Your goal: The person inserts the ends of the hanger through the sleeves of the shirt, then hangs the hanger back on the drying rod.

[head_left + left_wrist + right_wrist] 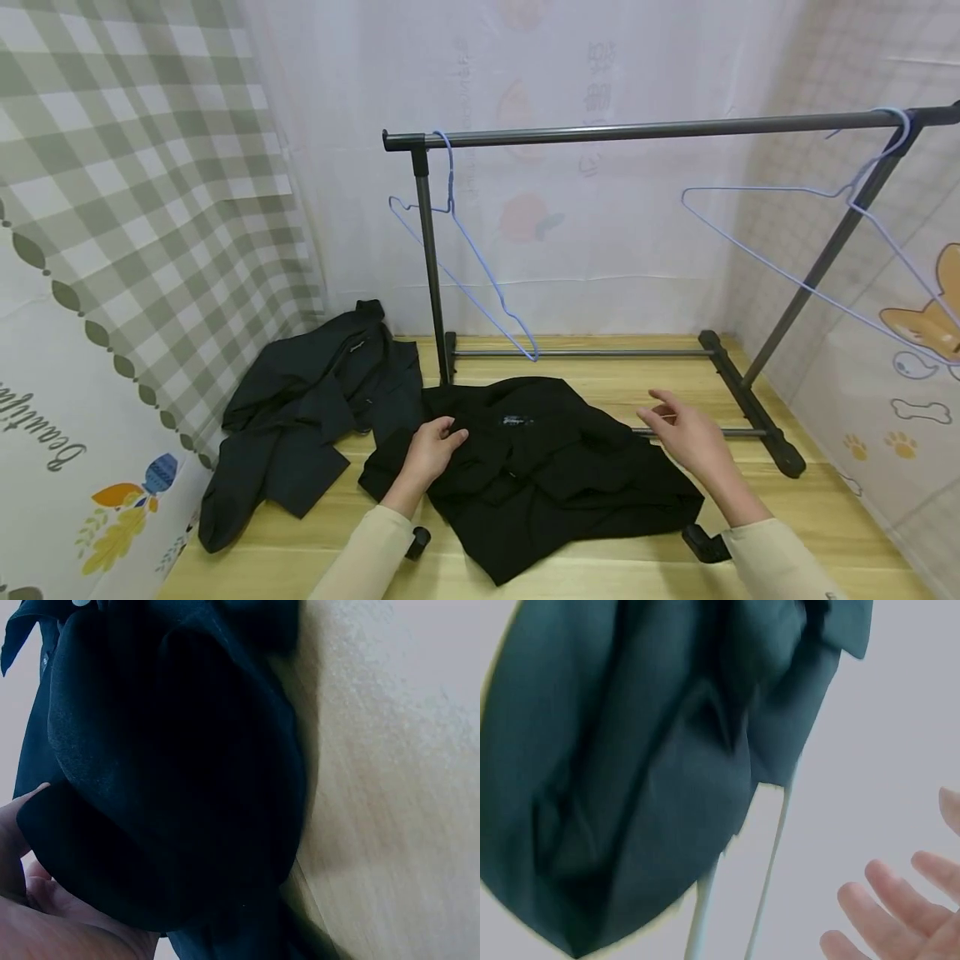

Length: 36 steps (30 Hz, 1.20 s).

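A black shirt (540,475) lies spread and rumpled on the wooden surface, a small pale mark near its top. My left hand (432,454) pinches its left part. In the left wrist view the thumb of that hand (22,862) lies at the edge of the black cloth (172,787), with the other fingers partly hidden beneath. My right hand (686,433) hovers beyond the shirt's right side, holding nothing. Its fingers (889,900) are spread and relaxed in the right wrist view, apart from the cloth (667,765).
A second dark garment (322,400) lies heaped at the left. Behind stands a metal clothes rack (637,132), with one blue hanger (480,258) at its left end and another hanger (787,275) at its right. A checked curtain (150,150) borders the left side.
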Tool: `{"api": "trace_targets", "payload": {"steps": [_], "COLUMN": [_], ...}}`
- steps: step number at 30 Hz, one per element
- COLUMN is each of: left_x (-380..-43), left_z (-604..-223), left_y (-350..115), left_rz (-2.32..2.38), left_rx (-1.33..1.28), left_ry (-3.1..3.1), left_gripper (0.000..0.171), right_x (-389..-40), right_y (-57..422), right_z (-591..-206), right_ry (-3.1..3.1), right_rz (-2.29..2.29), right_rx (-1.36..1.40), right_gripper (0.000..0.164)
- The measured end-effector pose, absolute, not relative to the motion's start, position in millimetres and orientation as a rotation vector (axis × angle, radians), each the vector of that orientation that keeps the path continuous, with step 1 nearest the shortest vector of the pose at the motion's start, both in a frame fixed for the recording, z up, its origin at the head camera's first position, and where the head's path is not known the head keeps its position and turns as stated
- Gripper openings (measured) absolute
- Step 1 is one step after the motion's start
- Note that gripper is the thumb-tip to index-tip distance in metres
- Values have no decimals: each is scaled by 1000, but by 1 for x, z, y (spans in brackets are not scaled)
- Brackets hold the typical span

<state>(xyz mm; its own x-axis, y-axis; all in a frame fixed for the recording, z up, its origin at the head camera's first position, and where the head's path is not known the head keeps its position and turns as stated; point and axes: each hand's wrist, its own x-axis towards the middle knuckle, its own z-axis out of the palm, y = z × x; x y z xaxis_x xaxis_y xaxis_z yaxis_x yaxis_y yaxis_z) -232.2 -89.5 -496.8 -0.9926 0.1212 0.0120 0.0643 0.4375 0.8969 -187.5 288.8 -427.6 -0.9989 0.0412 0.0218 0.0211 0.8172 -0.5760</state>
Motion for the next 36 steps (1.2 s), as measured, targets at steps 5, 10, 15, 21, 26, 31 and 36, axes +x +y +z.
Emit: {"api": "trace_targets", "payload": {"steps": [5,10,15,21,26,31,36], "left_x": [-231,-230,-230,-230,-232,-232,-233], "left_z": [-494,-494,-493,-494,-493,-494,-494], "left_y": [-91,-91,-91,-92,-93,-94,-93], "left_rz": [1611,1591,1589,1597,1599,1597,1632], "left_rx": [181,189,186,209,200,185,202], "left_ry": [2609,2612,2609,2605,2600,2584,2543], "left_gripper": [17,13,28,14,12,20,14], "right_x": [-189,-194,-203,-215,-223,-229,-234], "right_y": [315,340,363,387,401,416,427], "right_z": [-412,-387,-350,-306,-281,-266,-252], "right_ry": [-2788,-2511,-2258,-2156,-2149,-2219,-2317], "right_rz": [824,708,552,499,450,463,492], "right_rx": [-84,-116,-160,-254,-330,-398,-496], "right_gripper": [70,60,51,52,56,60,64]}}
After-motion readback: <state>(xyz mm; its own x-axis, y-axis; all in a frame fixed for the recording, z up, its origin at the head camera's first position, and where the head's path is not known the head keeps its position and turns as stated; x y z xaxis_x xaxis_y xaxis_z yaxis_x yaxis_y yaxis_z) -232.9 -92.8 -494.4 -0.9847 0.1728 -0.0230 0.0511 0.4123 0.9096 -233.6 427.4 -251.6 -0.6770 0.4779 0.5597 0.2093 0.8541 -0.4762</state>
